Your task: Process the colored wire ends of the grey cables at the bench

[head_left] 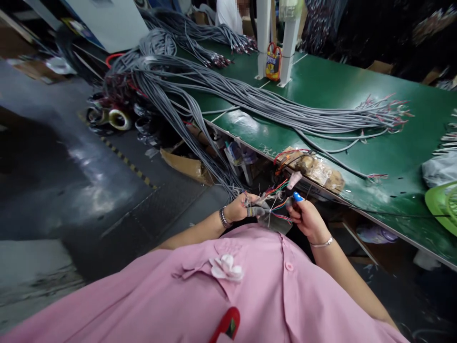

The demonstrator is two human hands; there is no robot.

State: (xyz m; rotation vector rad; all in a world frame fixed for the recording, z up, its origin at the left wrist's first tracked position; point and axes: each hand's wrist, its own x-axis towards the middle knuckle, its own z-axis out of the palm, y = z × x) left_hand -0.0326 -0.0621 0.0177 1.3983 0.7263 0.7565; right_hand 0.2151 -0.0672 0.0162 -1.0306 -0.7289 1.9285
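My left hand (243, 207), with a dark bracelet at the wrist and grey coverings on some fingers, is closed around the end of a grey cable bundle. Stripped coloured wires (282, 216) in red, orange, green and blue fan out from it, with whitish strands among them. Facing it, my right hand (306, 218) has its thumb, capped in blue, pressed against a grey-covered finger at the tips of some wires. The exact pinch point is small and partly hidden. Long grey cables (210, 164) hang off the table edge down toward my left hand.
A large bundle of grey cables (264, 102) lies across the green table (332, 85). At the table's near edge sits a taped brown block (314, 169) with wires. A green basket (441, 205) stands at right, white posts (289, 50) behind. Cardboard (187, 164) and wire coils (119, 119) are below left.
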